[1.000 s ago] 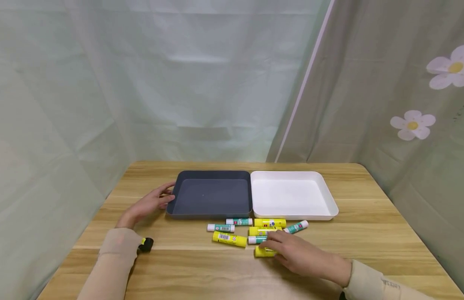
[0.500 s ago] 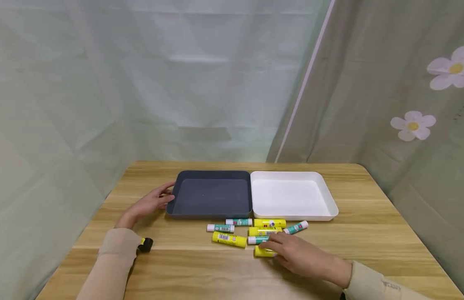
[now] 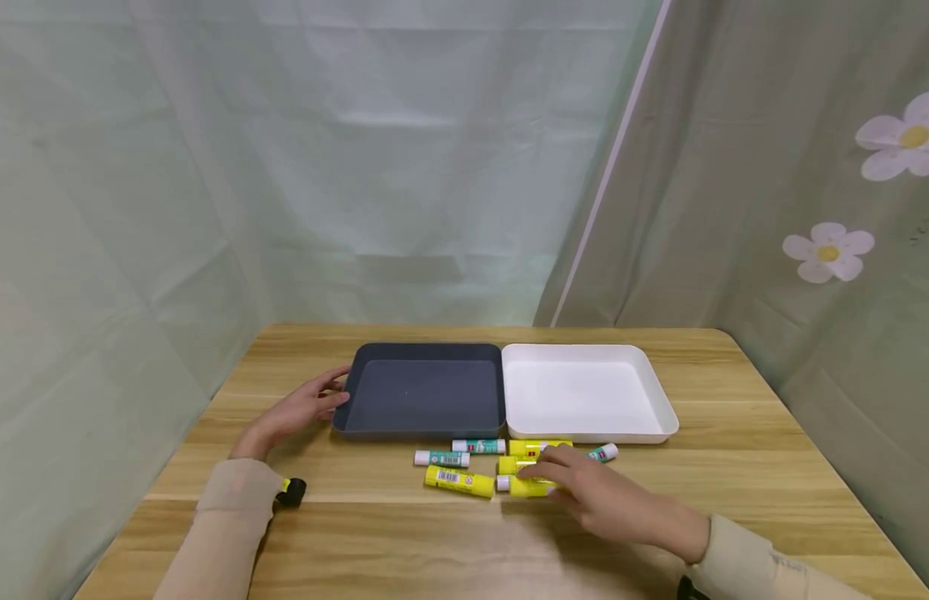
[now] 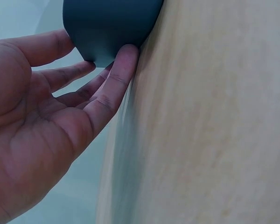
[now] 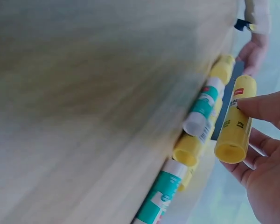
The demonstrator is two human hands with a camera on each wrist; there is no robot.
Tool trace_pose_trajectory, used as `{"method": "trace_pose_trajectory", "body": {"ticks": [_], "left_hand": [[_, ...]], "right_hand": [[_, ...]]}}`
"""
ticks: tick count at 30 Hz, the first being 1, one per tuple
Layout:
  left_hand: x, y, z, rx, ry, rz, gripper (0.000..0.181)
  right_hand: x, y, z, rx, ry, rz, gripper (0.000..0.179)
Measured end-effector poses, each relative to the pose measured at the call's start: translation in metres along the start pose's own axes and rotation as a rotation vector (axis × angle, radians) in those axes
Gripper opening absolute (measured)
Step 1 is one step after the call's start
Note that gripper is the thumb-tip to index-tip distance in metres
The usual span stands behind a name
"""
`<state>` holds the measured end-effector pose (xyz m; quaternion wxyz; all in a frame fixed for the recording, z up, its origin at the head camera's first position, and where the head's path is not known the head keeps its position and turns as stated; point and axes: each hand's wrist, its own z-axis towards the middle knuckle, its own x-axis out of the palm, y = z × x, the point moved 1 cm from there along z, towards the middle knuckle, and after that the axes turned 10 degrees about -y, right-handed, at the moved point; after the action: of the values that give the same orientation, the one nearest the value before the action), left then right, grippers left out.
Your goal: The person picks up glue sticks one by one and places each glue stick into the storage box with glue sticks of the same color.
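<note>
My right hand (image 3: 602, 496) pinches a yellow glue stick (image 5: 237, 116) between thumb and fingers. In the right wrist view it is raised off the table, over other glue sticks. From the head it overlaps a green-and-white glue stick behind it. At the back left, my left hand (image 3: 299, 408) touches the left end of a dark grey tray (image 3: 344, 417). The left wrist view shows its fairly straight, spread fingers (image 4: 123, 63) with tips against the tray's outer wall. Yellow glue sticks (image 3: 458, 481) and green-and-white glue sticks (image 3: 442, 458) lie in front of the trays.
A white tray (image 3: 668, 421) stands right beside the dark one on the wooden table (image 3: 404, 550). Neither tray has anything in it. A pale curtain (image 3: 404, 167) hangs behind the table, and a flowered one (image 3: 824, 167) hangs along the right.
My right hand has lifted the yellow glue stick from the table; it now overlaps the green-and-white stick behind it. The left hand and the trays stay in place.
</note>
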<state>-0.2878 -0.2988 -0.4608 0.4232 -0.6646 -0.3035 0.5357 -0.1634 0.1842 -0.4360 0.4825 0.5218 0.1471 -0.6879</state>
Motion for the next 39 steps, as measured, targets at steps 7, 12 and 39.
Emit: {"method": "trace_pose_trajectory", "body": {"ticks": [7,12,39], "left_hand": [[-0.001,0.0,-0.001,0.005,0.003,-0.006,0.067],[-0.001,0.0,-0.002,0.017,0.005,-0.009,0.066],[0.001,0.0,-0.001,0.019,0.001,-0.021,0.066]], "right_hand": [[-0.011,-0.003,0.011,0.089,-0.01,0.051,0.052],[-0.015,-0.007,0.02,0.098,-0.057,0.077,0.051],[-0.03,-0.021,0.047,0.178,-0.112,0.127,0.05]]}}
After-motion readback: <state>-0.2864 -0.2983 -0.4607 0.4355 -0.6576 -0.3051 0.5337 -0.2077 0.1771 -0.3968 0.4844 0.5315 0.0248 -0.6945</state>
